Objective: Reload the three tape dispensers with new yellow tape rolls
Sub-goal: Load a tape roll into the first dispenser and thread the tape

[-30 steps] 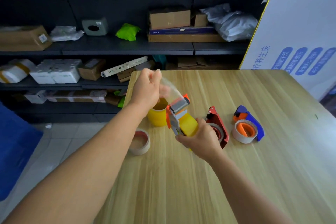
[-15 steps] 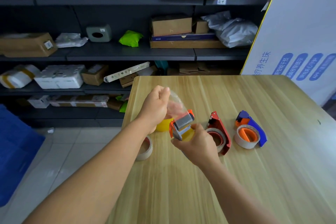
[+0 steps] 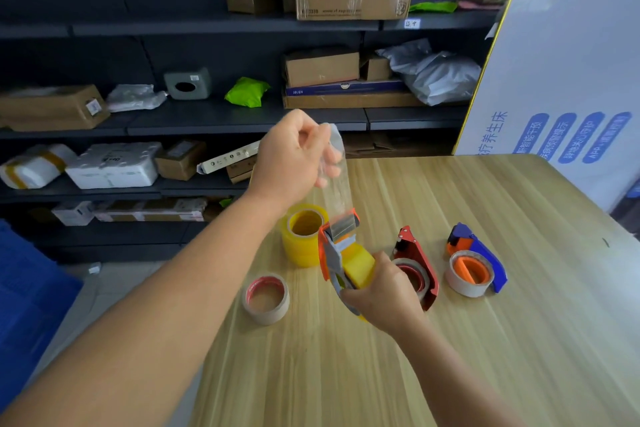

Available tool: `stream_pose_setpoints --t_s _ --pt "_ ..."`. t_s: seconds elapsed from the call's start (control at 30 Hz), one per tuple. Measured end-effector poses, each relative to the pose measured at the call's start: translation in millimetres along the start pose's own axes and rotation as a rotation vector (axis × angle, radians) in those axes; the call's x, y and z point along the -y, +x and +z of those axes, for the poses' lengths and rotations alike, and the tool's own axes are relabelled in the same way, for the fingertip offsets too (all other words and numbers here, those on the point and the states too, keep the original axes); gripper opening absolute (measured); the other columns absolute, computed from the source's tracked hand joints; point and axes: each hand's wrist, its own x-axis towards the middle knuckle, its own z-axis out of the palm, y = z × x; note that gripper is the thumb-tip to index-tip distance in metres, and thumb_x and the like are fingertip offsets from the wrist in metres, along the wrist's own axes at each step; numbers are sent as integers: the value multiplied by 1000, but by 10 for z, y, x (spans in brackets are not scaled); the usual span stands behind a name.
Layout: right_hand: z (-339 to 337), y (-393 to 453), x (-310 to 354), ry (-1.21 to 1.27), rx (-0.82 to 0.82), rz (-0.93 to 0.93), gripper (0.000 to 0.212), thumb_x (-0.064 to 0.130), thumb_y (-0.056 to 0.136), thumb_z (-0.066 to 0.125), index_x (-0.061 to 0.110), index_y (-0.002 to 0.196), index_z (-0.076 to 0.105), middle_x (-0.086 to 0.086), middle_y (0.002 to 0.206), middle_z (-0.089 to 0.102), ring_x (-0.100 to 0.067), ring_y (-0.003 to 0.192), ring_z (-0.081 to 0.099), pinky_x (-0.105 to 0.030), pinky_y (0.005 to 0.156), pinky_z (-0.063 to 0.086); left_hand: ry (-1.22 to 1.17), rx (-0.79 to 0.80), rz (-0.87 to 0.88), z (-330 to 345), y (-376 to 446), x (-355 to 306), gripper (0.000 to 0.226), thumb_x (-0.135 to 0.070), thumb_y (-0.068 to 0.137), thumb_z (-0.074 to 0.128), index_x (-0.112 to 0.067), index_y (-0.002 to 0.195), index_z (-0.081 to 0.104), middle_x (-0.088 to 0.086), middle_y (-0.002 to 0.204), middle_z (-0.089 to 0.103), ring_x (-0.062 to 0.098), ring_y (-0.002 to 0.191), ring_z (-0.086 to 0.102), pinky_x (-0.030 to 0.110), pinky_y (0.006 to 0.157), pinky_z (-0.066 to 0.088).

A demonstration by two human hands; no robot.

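My right hand (image 3: pixel 382 295) grips an orange tape dispenser (image 3: pixel 334 253) loaded with a yellow roll (image 3: pixel 360 263), held just above the wooden table (image 3: pixel 450 340). My left hand (image 3: pixel 294 156) pinches the free end of a clear tape strip (image 3: pixel 337 184) drawn up from the dispenser's roller. A stack of yellow tape rolls (image 3: pixel 304 234) stands on the table behind the dispenser. A red dispenser (image 3: pixel 417 263) holding a nearly spent roll lies to the right. Further right lies a blue dispenser (image 3: pixel 479 253) with an orange core and a thin white roll.
A used roll with a red-printed core (image 3: pixel 266 295) lies flat near the table's left edge. Dark shelves (image 3: pixel 207 118) with cardboard boxes and parcels stand behind the table. A white printed board (image 3: pixel 568 80) leans at the right. A blue crate (image 3: pixel 24 305) sits on the floor at left.
My left hand has risen and pulled the clear strip longer, out of the dispenser. The right hand has kept its hold on the orange dispenser, and the yellow stack behind is uncovered.
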Motion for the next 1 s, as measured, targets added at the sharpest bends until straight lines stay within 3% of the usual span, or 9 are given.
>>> stream_pose_setpoints --t_s 0.2,0.33,0.47,0.67,0.87,1.0 --pt "-60 13 -32 71 13 -13 49 40 61 75 17 95 50 4 77 61 -15 71 62 -35 59 51 -60 -40 -16 -26 52 -35 22 -21 99 47 0 95 53 9 75 71 24 64 71 37 51 56" --pt "-105 -3 -38 95 17 -48 47 40 64 78 20 95 49 7 73 57 -6 62 55 -22 48 41 -84 -57 27 -71 116 -182 22 -21 99 47 0 99 53 10 75 71 23 61 70 33 48 55" --pt "-106 -31 -62 124 23 -89 48 41 65 81 22 97 50 8 74 57 -6 63 55 -14 44 37 -73 -90 48 -164 214 -272 17 -24 99 48 -10 91 52 9 75 71 18 59 70 31 48 56" --pt "-106 -59 -18 197 48 -97 42 33 66 81 23 93 50 8 72 56 -6 58 51 -14 41 36 -73 -125 44 -214 309 -186 15 -27 98 50 -15 90 54 7 78 72 17 60 71 28 48 57" --pt "-127 -114 -27 372 101 -97 43 27 53 77 24 91 58 -4 81 67 -11 64 56 -25 54 47 -175 -293 -231 -404 464 210 17 -31 95 56 -15 89 60 4 79 66 14 63 67 29 56 59" --pt "-170 -119 -13 395 93 -101 42 16 59 77 26 94 58 -6 89 69 -16 73 63 -33 62 53 -241 -322 -433 -501 440 583 18 -29 95 56 -16 83 58 -1 73 58 11 60 57 24 53 53"
